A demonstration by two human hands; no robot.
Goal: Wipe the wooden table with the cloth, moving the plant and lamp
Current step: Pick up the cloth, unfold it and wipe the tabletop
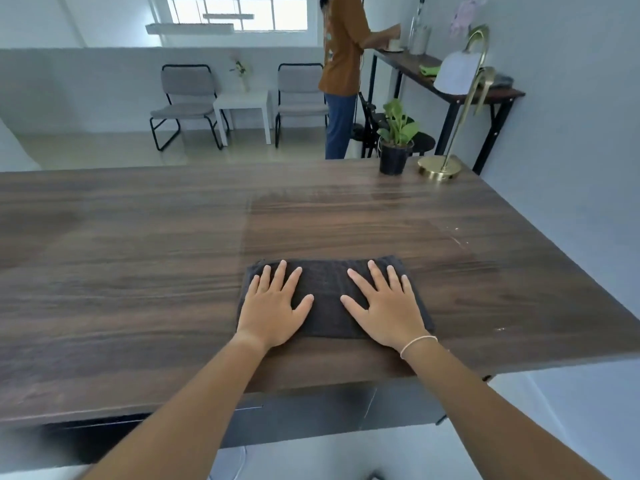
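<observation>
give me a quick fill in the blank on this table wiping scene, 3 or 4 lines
1. Both hands, left hand and right hand, lie flat on the dark ____.
2. The plant stands in a ____ pot on the table.
3. The lamp has a round base coloured ____.
4. Plant and lamp stand at the table's far ____ corner.

Missing words: cloth; black; gold; right

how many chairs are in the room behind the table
2. One grey chair stands left of the small white side table by the far wall, the other grey chair right of it. More may be hidden behind the standing person.
</observation>
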